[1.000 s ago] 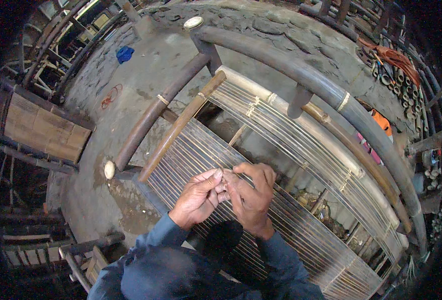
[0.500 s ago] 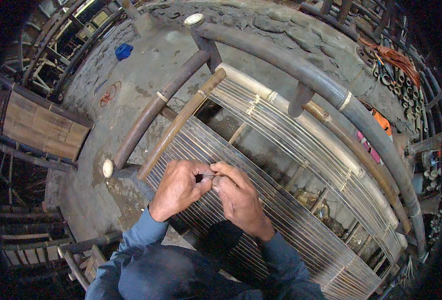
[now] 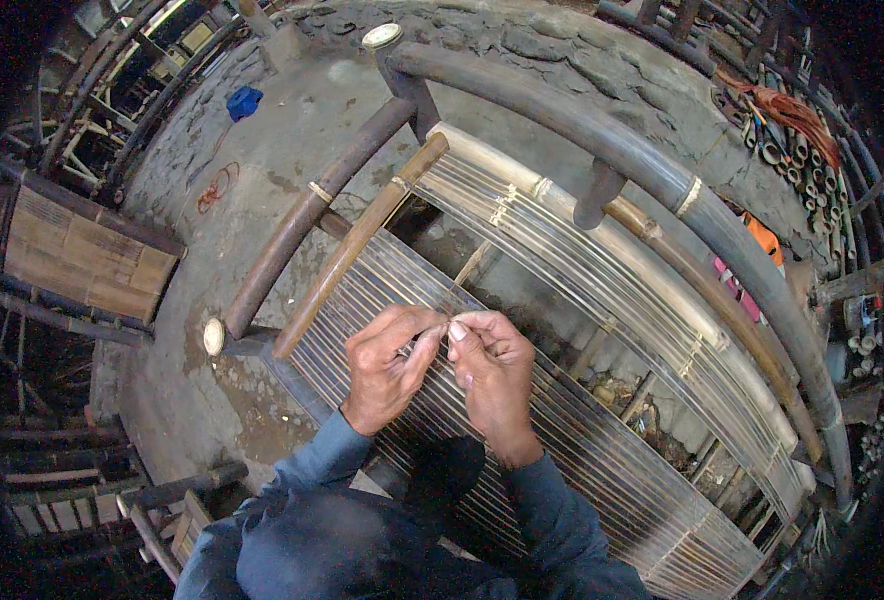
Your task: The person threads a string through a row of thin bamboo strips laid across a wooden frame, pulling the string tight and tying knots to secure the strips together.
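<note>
Both of my hands meet above the slatted seat of a bamboo bench. My left hand is closed in a pinch, thumb against forefinger. Its fingertips touch those of my right hand, which also pinches, with the thumb uppermost. Whatever lies between the fingertips is too small to make out. Beyond them runs the bench's backrest of thin pale slats, bound with light lashings. A thick dark bamboo rail curves over it, and a brown pole edges the seat's left end.
A low bamboo table stands at the left. On the concrete floor lie a blue item and a loop of reddish cord. Cut bamboo tubes are stacked at the far right, near an orange bag.
My joined hands have shifted slightly right and away from me. The right hand has turned, so its thumb now shows on top. My fingertips stay together.
</note>
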Available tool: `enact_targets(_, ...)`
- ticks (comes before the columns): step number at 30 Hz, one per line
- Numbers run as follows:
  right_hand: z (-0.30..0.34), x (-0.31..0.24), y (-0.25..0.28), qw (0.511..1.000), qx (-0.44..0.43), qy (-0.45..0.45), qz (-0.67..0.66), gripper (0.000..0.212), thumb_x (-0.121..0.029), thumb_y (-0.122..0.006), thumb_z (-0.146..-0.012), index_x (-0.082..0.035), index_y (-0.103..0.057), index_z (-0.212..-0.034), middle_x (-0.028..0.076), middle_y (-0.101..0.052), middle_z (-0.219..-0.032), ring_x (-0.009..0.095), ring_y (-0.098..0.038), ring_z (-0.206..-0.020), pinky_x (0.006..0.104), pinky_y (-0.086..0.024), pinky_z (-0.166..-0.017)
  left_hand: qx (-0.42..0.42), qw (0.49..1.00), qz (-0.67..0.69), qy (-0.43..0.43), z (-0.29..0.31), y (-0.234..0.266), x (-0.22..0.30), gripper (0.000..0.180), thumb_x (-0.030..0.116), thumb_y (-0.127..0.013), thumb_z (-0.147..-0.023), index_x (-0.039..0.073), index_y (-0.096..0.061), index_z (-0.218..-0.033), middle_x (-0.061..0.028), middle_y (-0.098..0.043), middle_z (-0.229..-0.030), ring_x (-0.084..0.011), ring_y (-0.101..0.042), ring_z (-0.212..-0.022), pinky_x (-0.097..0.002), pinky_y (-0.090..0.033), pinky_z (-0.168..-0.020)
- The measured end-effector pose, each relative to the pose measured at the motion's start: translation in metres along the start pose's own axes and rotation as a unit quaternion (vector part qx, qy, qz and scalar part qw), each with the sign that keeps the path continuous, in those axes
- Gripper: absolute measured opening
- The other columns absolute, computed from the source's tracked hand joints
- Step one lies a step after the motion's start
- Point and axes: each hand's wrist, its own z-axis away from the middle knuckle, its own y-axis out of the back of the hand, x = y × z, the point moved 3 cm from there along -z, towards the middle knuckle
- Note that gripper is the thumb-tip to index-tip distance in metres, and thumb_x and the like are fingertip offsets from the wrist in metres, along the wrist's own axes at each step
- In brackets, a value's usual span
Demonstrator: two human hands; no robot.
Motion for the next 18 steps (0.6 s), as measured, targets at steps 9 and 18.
enact_targets(9,0.002,-0.003,0.008,1.000,0.010,-0.027,-0.011,0.012,-0.012,-0.067,-0.097,-0.001,-0.069,-0.099,-0.003,-0.061,-0.077,0.000,-0.045,-0.059,0.0182,-0.035,-0.050,-0.031,0.998,0.037,0.048,0.000,-0.007,-0.009,0.010,-0.001,-0.073,-0.083,-0.001,-0.072,-0.093,-0.0119,-0.072,-0.087,-0.0228,-0.070,-0.080,-0.0306,-0.054,-0.072)
enact_targets(18,0.006,-0.002,0.017,0.985,-0.013,0.002,0.171,0.013,-0.010,-0.065,-0.097,0.001,-0.067,-0.091,0.002,-0.063,-0.077,0.008,-0.055,-0.069,0.0244,-0.044,-0.063,-0.048,0.998,-0.039,-0.023,0.008,-0.006,-0.012,0.011,-0.004,-0.068,-0.084,0.000,-0.066,-0.095,-0.0132,-0.068,-0.087,-0.0273,-0.069,-0.079,-0.0347,-0.054,-0.071)
